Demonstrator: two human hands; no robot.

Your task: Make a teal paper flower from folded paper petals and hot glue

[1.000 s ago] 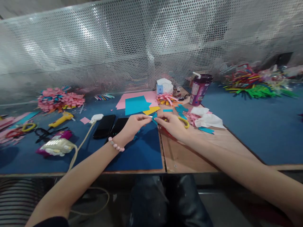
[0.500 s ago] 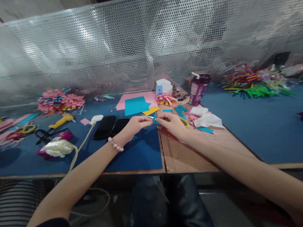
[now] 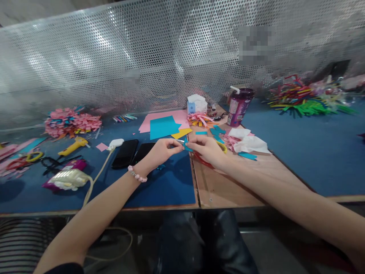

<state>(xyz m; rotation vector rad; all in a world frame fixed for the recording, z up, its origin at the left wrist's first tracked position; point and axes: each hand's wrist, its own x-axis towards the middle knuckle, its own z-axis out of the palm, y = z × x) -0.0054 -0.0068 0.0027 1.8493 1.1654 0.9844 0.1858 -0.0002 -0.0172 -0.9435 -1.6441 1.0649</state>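
Near the seam between the blue mat and the wooden strip, my two hands meet at a small piece of blue paper (image 3: pixel 186 145). My left hand (image 3: pixel 167 152), below a pink bead bracelet (image 3: pixel 137 175), pinches its left side between thumb and fingers. From the other side, my right hand (image 3: pixel 209 150) has thumb and fingertips closed on the same paper. A thin metal blade shows just behind the fingertips. Scissors with a yellow handle loop (image 3: pixel 222 147) are partly hidden by my right hand; whether it bears them or they lie on the table, I cannot tell.
Blue sheet (image 3: pixel 163 128) and pink sheets lie ahead, a purple cup (image 3: pixel 240 107) and white tissue (image 3: pixel 251 144) to the right. Leftward are two black phones (image 3: pixel 125 153), a yellow glue gun (image 3: pixel 73 146), a white cable and a pink paper pile (image 3: pixel 71 121).
Both hands stay almost in place on the blue paper. The paper is turned slightly between the fingertips; nothing else has visibly moved.
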